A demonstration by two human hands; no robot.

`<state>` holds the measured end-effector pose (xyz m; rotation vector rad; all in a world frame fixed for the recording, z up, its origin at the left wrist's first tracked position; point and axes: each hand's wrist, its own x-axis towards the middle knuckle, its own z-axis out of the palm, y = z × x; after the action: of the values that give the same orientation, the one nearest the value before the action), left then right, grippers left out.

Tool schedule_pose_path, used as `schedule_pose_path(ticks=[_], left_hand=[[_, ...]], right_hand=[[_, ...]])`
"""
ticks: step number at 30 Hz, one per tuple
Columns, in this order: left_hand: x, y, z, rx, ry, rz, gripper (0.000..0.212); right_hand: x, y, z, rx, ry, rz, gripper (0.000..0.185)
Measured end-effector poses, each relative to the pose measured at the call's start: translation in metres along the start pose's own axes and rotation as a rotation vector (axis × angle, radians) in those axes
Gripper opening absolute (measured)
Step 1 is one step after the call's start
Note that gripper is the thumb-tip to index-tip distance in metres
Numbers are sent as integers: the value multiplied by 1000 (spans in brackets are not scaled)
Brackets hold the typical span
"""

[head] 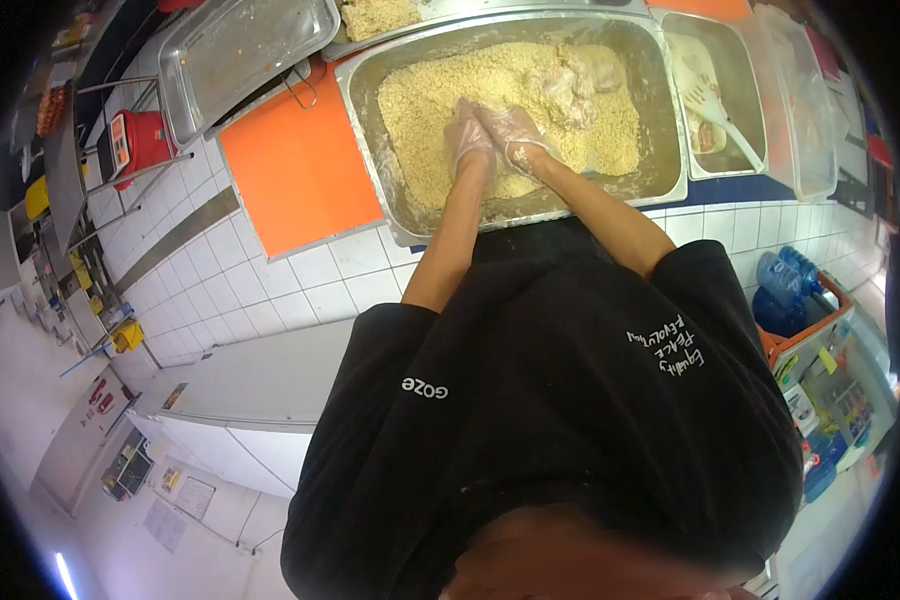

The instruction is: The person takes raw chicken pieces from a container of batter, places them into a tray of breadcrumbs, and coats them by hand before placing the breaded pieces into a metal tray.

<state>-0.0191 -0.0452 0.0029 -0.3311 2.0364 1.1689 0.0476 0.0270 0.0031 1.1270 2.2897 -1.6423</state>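
A large steel pan [671, 150] before me holds a thick bed of pale yellow breading crumbs [427, 82]. Both my hands wear thin clear plastic gloves and are pushed into the crumbs near the pan's middle. My left hand [468, 135] lies against my right hand [511, 129], with the fingertips of both partly sunk in crumbs. Whether anything is held beneath them is hidden. To the right of my hands, lumpy pieces of what looks like raw chicken [570, 97] rest on the crumbs, partly coated.
A smaller steel container [750, 97] at right holds a white slotted spatula [709, 105] and pale food. Beyond it stands a clear plastic bin [791, 112]. Left are an orange work surface [300, 165] and a steel tray [244, 60]. More crumbs [379, 19] lie behind the pan.
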Motion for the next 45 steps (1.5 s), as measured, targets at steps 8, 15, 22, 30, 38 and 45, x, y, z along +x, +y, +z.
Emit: schedule_pose_path(ticks=[8,15,22,30,38,45], left_hand=[[-66,79,-13,-160,-116,-158,76],[-7,37,-50,-141,-330,239,78],[22,30,-86,338,-141,42,54],[33,6,-89,497,-133,344,51],[34,13,-71,515,-172,364,48],[46,-10,-87,435,-116,404,46]], right_hand=[[-5,-4,-27,282,22,124,72],[-6,-26,-72,68,-303,159,79],[-28,-89,-101,212,-183,159,76],[77,-186,-108,332,-61,-36,70],[250,-143,-85,-95,-223,-129,55],[125,-199,-119,154,-71,-255,45]])
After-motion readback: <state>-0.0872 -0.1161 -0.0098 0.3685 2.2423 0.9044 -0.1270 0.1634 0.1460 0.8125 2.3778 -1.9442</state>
